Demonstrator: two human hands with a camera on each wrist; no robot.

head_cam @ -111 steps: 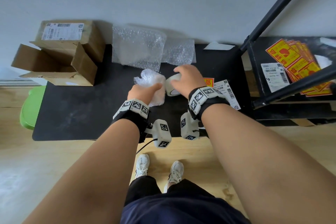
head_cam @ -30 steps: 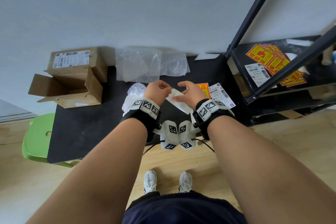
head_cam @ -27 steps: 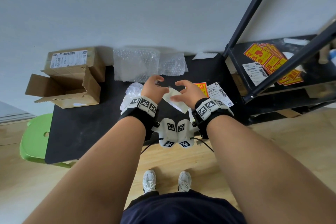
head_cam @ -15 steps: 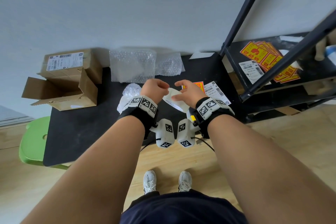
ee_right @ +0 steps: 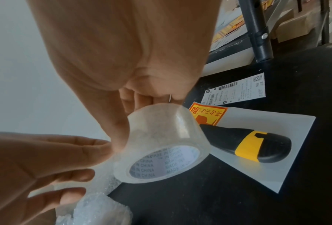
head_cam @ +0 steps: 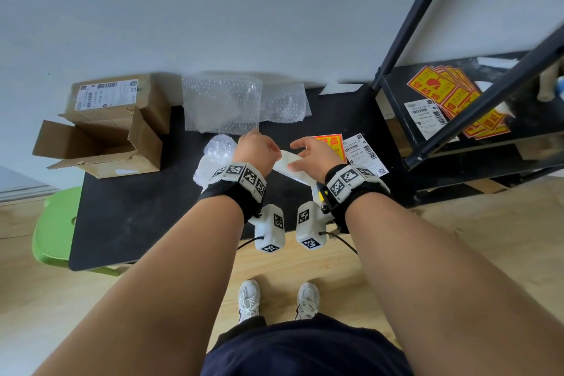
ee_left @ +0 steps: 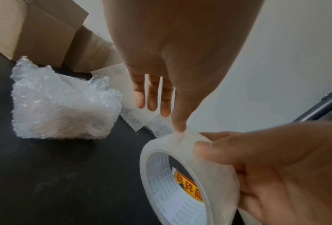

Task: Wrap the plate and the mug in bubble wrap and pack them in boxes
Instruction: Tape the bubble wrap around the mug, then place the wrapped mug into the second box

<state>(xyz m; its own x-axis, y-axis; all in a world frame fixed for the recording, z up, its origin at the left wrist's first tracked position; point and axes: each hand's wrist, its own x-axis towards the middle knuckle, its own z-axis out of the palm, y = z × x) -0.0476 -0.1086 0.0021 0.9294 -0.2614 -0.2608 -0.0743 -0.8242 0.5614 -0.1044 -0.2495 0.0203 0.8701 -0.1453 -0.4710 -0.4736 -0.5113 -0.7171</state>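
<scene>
While the right hand (head_cam: 316, 156) grips a clear tape roll (ee_right: 159, 146) above the black table (head_cam: 131, 217), fingers curled round it, the left hand (head_cam: 256, 151) picks at its outer surface with one fingertip, other fingers straight and apart. Core print: "MADE IN CHINA". Bubble-wrapped bundle (ee_left: 63, 105) sits left, contents unreadable. Open cardboard box (head_cam: 100, 143) far left. Yellow-black knife (ee_right: 257, 144) on white sheet.
</scene>
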